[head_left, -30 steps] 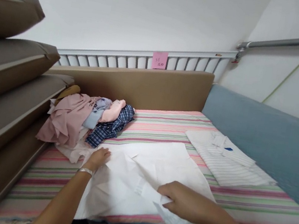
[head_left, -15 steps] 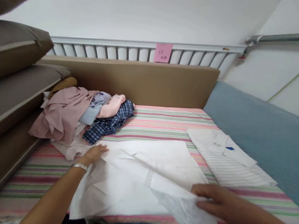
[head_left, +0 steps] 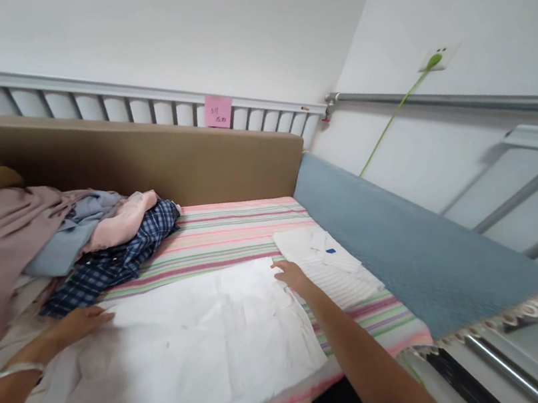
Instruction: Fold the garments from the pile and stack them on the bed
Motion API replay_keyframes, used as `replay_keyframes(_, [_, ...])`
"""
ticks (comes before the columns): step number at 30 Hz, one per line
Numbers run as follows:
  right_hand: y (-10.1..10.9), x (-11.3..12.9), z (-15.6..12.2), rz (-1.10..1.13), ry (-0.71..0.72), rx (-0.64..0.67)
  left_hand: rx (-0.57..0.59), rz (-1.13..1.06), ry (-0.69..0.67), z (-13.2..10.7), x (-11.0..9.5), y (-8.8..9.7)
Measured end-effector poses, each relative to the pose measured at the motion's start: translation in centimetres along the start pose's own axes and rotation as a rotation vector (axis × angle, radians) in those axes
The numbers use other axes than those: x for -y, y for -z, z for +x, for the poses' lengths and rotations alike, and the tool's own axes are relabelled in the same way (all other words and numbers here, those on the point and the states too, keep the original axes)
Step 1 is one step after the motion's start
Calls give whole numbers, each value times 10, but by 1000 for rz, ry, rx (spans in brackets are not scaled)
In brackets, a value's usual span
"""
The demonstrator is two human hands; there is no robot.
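A white garment [head_left: 209, 334] lies spread flat on the striped bed cover [head_left: 224, 232]. My left hand [head_left: 82, 322] rests flat on its near left corner, fingers stretched out, a silver bracelet on the wrist. My right hand [head_left: 291, 274] reaches to the garment's far right corner, fingers pressing down on the cloth there, holding nothing that I can see. Just beyond that hand lies a folded white striped shirt [head_left: 327, 267] with a small blue label.
A heap of clothes [head_left: 40, 241], pink, light blue and dark checked, sits at the left. A tan headboard pad [head_left: 129, 150] runs along the back, a blue padded side [head_left: 407, 256] along the right. A pink note [head_left: 217, 111] hangs on the rail.
My right hand has moved from the garment's near edge out to its far right corner, and the loose flap now lies flat. The view has swung to the right. My left hand stayed on the left corner.
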State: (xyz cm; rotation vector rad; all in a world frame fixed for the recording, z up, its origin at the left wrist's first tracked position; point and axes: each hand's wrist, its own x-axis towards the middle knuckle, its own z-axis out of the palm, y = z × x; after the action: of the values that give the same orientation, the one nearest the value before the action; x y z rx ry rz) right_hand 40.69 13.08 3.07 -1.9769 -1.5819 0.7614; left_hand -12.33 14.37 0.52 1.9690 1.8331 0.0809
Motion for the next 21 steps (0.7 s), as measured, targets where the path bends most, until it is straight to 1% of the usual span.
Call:
replay_keyframes(2, [-4,-1,4,-2,26,-40,12,-94,30,4,1,0])
replay_keyframes(6, [-13,2,11,-34,71,-102,-41,-179,44,13,5,-5])
replay_keyframes(8, [-19,2,8,-65,81,-130,-91,-122,68,12,2,-8])
replay_keyframes(10, [-25,-2,3,-92,79,-156,-189,-20,112,5,-10,-10])
replay_keyframes(11, [-27,-5,-1,-102,64,-169,-272,32,123,0,-21,-11])
replay_keyframes(13, [-29,-15,-7,-118,5,-185,-442,95,106,-11,-52,-17])
replay_keyframes(14, [-29,-21,-10,-124,-29,-182,-552,116,28,-15,-71,-24])
replay_keyframes(15, [-27,-28,-12,-129,-60,-170,-583,127,-40,-19,-92,-33])
replay_keyframes(16, [-24,-34,-14,-132,-83,-150,-585,134,-83,-22,-112,-45])
replay_keyframes(18, [-17,-44,-17,-140,-111,-87,-554,145,-143,-24,-148,-75])
replay_keyframes(19, [-14,-48,-17,-144,-121,-47,-533,151,-155,-25,-161,-91])
replay_keyframes(21, [-9,-51,-15,-154,-137,29,-490,169,-150,-27,-175,-120])
